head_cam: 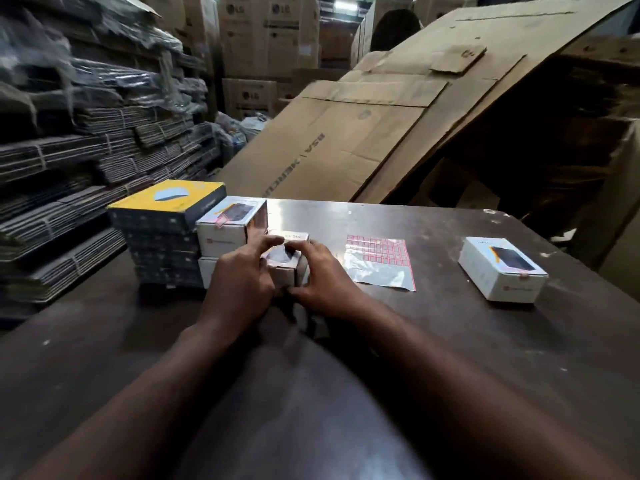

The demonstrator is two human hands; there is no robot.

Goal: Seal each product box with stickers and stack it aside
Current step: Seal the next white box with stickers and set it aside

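Hands meet near the far edge of the dark table, left of middle: left hand and right hand both curl around 1 small white product box, likely steadying it for sealing. Just to their right lies the red sticker sheet, kept handy. Finished boxes stack by the far left corner, and 1 more box sits near the right edge.

Person, head view. Left hand and right hand: both bare. Forearms bare too, from wrist down to the bottom edge of the view; lean, wrist bones faintly showing. Any clothing lies outside the view. Fingernails too dim and blurred to make out.
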